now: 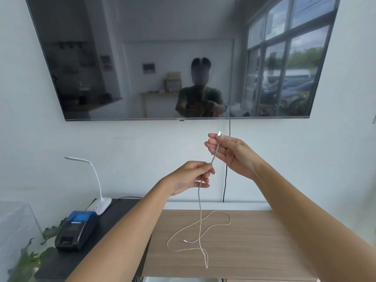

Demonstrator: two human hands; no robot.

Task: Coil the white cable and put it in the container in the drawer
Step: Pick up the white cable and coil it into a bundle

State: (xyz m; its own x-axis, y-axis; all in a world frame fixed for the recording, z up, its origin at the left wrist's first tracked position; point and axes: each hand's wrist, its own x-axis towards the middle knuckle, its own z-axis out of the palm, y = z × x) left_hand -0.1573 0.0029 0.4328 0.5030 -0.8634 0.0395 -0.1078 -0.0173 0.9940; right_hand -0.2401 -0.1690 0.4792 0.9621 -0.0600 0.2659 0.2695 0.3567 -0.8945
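A: Right hand (227, 152)?
B: Raised, fingers pinched on connector end of white cable (200, 208).
A: Left hand (190, 177)?
B: Lower, fingers closed around same cable just below.
A: Rest of cable?
B: Hanging down, loose loops lying on wooden cabinet top (254, 241).

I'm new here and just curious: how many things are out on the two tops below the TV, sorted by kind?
Cables: 1, the white cable, its upper end held in both hands, the rest lying on the wooden top
Desk lamps: 1, white
Small printers: 1, blue and black
Plants: 1
Total: 4
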